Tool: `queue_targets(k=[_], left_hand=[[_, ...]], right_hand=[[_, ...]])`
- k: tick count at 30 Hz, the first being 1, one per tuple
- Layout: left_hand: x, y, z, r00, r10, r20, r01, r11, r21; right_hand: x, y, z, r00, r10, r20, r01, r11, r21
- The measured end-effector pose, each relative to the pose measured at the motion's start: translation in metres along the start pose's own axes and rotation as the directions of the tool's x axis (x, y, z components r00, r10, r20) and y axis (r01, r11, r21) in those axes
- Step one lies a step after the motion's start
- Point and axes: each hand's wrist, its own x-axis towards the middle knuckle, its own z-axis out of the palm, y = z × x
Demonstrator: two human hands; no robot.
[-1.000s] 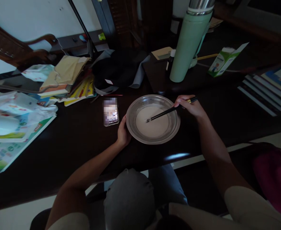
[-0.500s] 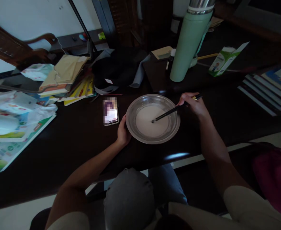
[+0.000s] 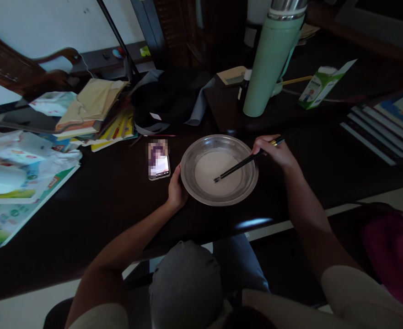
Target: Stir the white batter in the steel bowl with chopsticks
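A round metal bowl (image 3: 222, 199) stands on the dark table, holding a pale, milky liquid (image 3: 212, 165). My left hand (image 3: 177, 189) grips the bowl's left rim, its fingers partly hidden under the edge. Black chopsticks (image 3: 239, 164) with gold bands are in my right hand (image 3: 273, 151), which is closed round their upper part at the bowl's right side. Their tips slant down to the left and meet the liquid near the middle. Just left of the bowl lies a phone (image 3: 159, 160) with its screen lit.
Behind the bowl stand a tall green thermos (image 3: 273, 64), a small dark bottle (image 3: 244, 87) and an opened green box (image 3: 319, 89). A black bag (image 3: 174, 98) lies at the back. Books and envelopes (image 3: 94, 103) are piled left, and more books (image 3: 379, 132) lie right.
My right hand has shifted slightly left, and the chopstick tips have moved a little left and toward me in the liquid. My left hand and the bowl keep their places.
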Motion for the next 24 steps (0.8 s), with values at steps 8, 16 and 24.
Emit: queue_targets(k=[8, 16, 24], left_hand=[[-0.0010, 0.0009, 0.0020, 1.000, 0.005, -0.022, -0.005, 1.000, 0.030], [-0.0016, 0.0015, 0.0027, 1.000, -0.010, -0.020, 0.010, 1.000, 0.007], [-0.0017, 0.0018, 0.0025, 1.000, 0.007, -0.016, -0.007, 1.000, 0.017]], right_hand=[[-0.0001, -0.0010, -0.0011, 0.994, 0.003, -0.112, -0.002, 1.000, 0.010], [0.0009, -0.0008, -0.0003, 0.995, -0.014, -0.095, 0.010, 0.999, -0.037], [-0.0005, -0.0042, 0.0028, 0.999, -0.009, 0.043, 0.012, 0.998, -0.068]])
